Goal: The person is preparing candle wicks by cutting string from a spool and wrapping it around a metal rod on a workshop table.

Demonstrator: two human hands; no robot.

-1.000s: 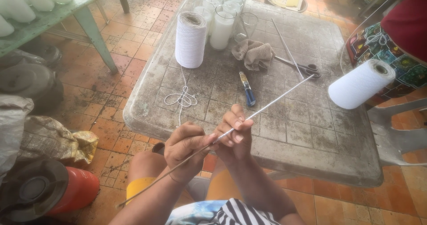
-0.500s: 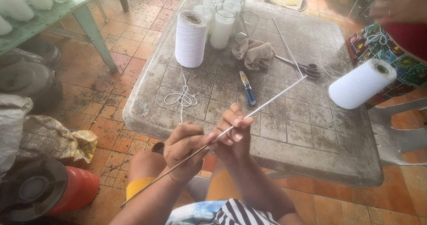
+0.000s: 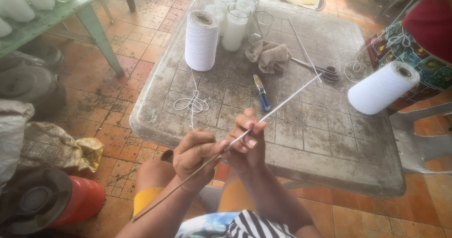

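Note:
A long thin metal rod (image 3: 287, 101) wound with white string runs diagonally from the lower left to above the table. My left hand (image 3: 195, 155) pinches the rod's bare lower part. Just to its right, my right hand (image 3: 246, 139) grips the rod between fingertips at the point where the white winding begins. Both hands are held over my lap at the near edge of a worn grey table (image 3: 329, 139). A white spool of string (image 3: 201, 40) stands upright on the table, with a loose string loop (image 3: 192, 104) trailing toward me.
A second white spool (image 3: 382, 88) lies on its side at the table's right. On the table there are also several glass candle jars (image 3: 234, 16), a rag (image 3: 269, 54), scissors (image 3: 319, 69), a blue-handled cutter (image 3: 261, 93). A red gas cylinder (image 3: 52, 202) stands lower left. Another person in red (image 3: 431, 24) is at the right.
Hands and rod stay almost in place; my fingers shift slightly on the rod. The other person's hand, seen at the upper right half a second ago, is out of view.

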